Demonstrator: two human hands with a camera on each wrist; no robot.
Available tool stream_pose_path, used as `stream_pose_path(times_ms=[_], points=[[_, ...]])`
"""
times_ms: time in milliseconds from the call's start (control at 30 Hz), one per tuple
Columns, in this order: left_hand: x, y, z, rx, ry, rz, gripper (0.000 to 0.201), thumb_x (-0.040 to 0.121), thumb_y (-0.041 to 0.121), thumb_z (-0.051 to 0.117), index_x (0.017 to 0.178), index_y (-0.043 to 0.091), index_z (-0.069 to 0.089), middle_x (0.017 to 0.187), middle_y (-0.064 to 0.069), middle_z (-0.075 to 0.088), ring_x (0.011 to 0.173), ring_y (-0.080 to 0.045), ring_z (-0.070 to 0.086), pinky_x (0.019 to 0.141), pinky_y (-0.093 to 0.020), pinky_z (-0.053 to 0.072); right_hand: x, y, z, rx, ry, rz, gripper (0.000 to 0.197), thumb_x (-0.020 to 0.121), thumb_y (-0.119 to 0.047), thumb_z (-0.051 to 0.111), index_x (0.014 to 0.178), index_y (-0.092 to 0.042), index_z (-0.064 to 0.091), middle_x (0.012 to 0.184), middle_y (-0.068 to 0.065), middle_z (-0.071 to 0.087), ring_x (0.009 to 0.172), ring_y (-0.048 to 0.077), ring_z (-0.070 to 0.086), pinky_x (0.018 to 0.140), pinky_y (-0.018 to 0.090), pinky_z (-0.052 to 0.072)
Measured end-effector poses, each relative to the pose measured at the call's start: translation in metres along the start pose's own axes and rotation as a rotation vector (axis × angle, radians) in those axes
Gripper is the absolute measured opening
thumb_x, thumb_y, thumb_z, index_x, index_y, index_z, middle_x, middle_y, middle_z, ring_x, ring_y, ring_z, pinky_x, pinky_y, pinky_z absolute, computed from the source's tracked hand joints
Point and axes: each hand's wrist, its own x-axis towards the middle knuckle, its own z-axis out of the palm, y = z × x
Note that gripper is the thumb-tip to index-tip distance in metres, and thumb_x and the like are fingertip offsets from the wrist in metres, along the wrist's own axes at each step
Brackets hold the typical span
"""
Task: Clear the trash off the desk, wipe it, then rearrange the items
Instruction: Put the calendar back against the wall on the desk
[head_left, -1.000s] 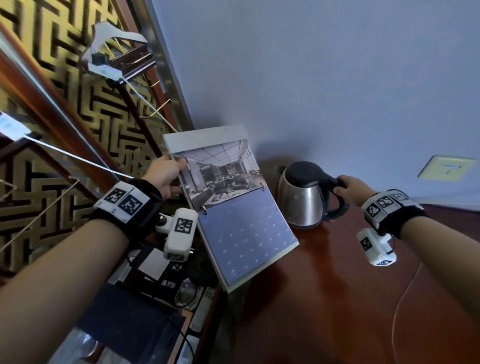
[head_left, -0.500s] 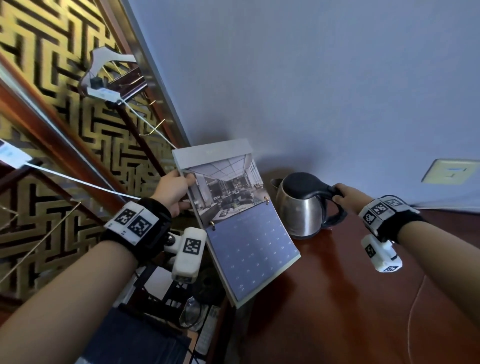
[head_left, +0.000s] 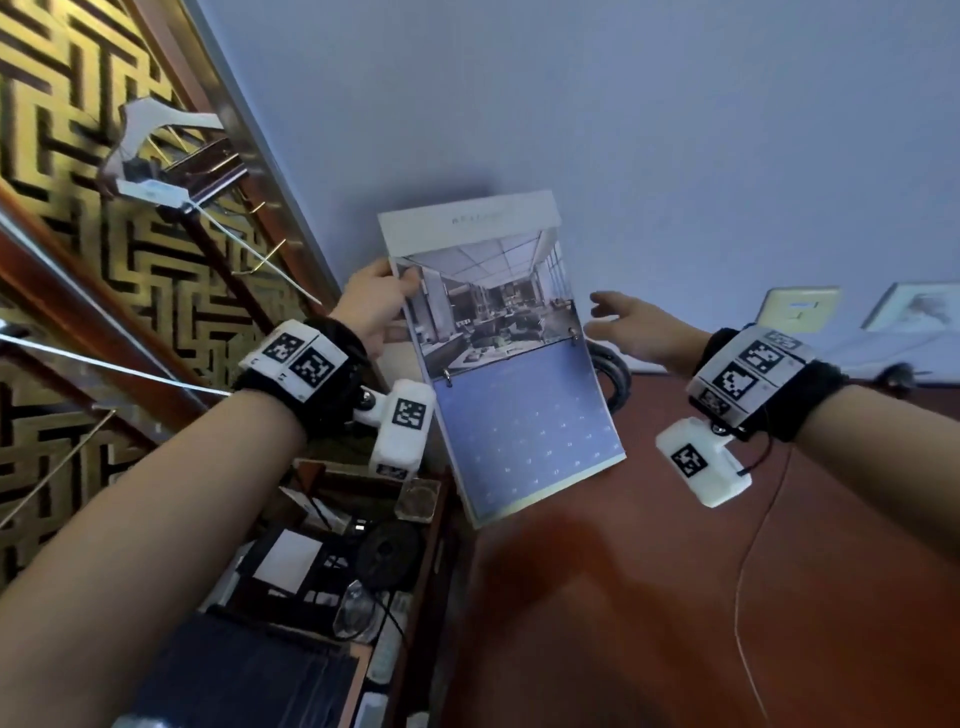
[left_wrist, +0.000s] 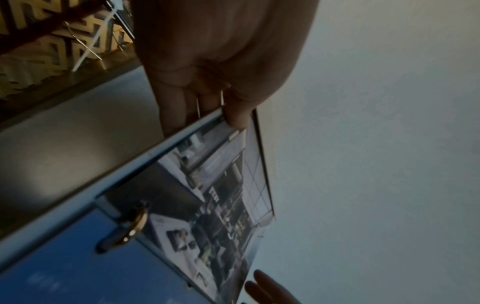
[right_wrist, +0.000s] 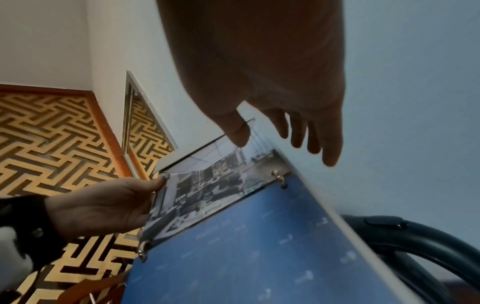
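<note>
Only the right wrist view shows the kettle handle (right_wrist: 405, 242) (behind the calendar (right_wrist: 259, 246)).

I'm seeing dim, bluish light and wide-angle bending at the edges, the left hand (left_wrist: 221, 61) and right hand (right_wrist: 262, 61) looming dark and soft, motion blur smearing the calendar (left_wrist: 182, 216) below the fingers.

pale blue wall (head_left: 675, 130) ahead; gold fretwork screen (head_left: 62, 156) at left; reddish wooden desk (head_left: 649, 597) below; beige wall socket (head_left: 797, 309)
</note>
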Motion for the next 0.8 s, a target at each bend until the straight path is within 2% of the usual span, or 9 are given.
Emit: stream_pose_path(times_ms=[67,167,267,333,400,467,600,733,800], points=[[-0.008,0.006,0.012,-0.009,-0.055,0.032,0.009,0.100,0.020,0.047,0.097,0.018,0.055,0.079,0.001,0.056,0.065,-0.015,0.054,0.055,-0.028,0.052,-0.014,-0.006,-0.009,0.091,0.101,0.008,0.055,0.094,-0.014,0.051,0.145,-0.008,0.031,0.143,0.009,0.041,0.119,0.021,0.046,0.086,0.023,0.037],[-0.017,0.014,0.034,-0.002,-0.107,0.081,0.017,0.099,0.021,0.048,0.083,0.025,0.053,0.081,0.002,0.055,0.068,-0.013,0.054,0.050,-0.023,0.052,-0.033,-0.007,-0.022,0.226,0.246,-0.008,0.044,0.092,-0.004,0.048,0.135,-0.004,0.042,0.114,0.008,0.052,0.086,0.013,0.049,0.058,0.009,0.041],[-0.024,0.021,0.056,-0.009,-0.142,0.119,0.019,0.099,0.021,0.048,0.082,0.026,0.053,0.084,0.006,0.055,0.075,-0.012,0.053,0.051,-0.024,0.053,-0.048,0.002,-0.031,0.279,0.366,-0.009,0.037,0.089,0.002,0.047,0.126,0.004,0.047,0.100,0.008,0.049,0.067,0.013,0.046,0.046,0.010,0.038],[-0.028,0.024,0.070,-0.018,-0.179,0.129,0.018,0.099,0.020,0.048,0.083,0.026,0.053,0.090,0.005,0.056,0.084,-0.015,0.053,0.062,-0.030,0.052,-0.057,0.010,-0.039,0.307,0.408,0.013,0.036,0.086,0.003,0.049,0.122,0.007,0.048,0.097,0.011,0.049,0.065,0.015,0.046,0.052,0.018,0.043],[-0.033,0.025,0.082,-0.021,-0.213,0.134,0.017,0.099,0.020,0.049,0.084,0.026,0.055,0.099,0.002,0.057,0.092,-0.017,0.052,0.070,-0.033,0.052,-0.065,0.019,-0.053,0.405,0.390,0.081,0.035,0.085,0.001,0.051,0.119,-0.001,0.046,0.094,0.010,0.051,0.067,0.016,0.049,0.062,0.029,0.046],[-0.039,0.026,0.094,-0.027,-0.248,0.134,0.016,0.098,0.021,0.049,0.085,0.027,0.056,0.104,0.001,0.056,0.095,-0.017,0.051,0.070,-0.031,0.050,-0.074,0.028,-0.067,0.512,0.329,0.143,0.028,0.084,-0.001,0.051,0.110,-0.007,0.043,0.087,0.008,0.053,0.068,0.016,0.052,0.058,0.027,0.047],[-0.048,0.030,0.123,-0.043,-0.275,0.135,0.019,0.099,0.019,0.048,0.083,0.025,0.055,0.090,0.003,0.055,0.081,-0.013,0.048,0.065,-0.026,0.042,-0.089,0.046,-0.086,0.548,0.333,0.207,0.019,0.082,0.000,0.051,0.092,-0.014,0.042,0.104,0.009,0.047,0.078,0.020,0.051,0.057,0.027,0.043],[-0.052,0.029,0.154,-0.017,-0.250,0.063,0.022,0.100,0.016,0.043,0.080,0.022,0.049,0.084,-0.002,0.048,0.079,-0.018,0.043,0.073,-0.030,0.038,-0.100,0.062,-0.099,0.531,0.377,0.222,0.020,0.082,-0.001,0.048,0.087,-0.020,0.045,0.086,0.003,0.048,0.082,0.021,0.046,0.060,0.028,0.032],[-0.059,0.028,0.171,0.028,-0.283,0.021,0.015,0.101,0.016,0.038,0.092,0.022,0.049,0.084,0.001,0.044,0.075,-0.015,0.041,0.074,-0.030,0.038,-0.103,0.070,-0.102,0.505,0.361,0.197,0.014,0.080,-0.006,0.049,0.082,-0.019,0.046,0.085,0.004,0.048,0.075,0.018,0.046,0.058,0.027,0.033]])
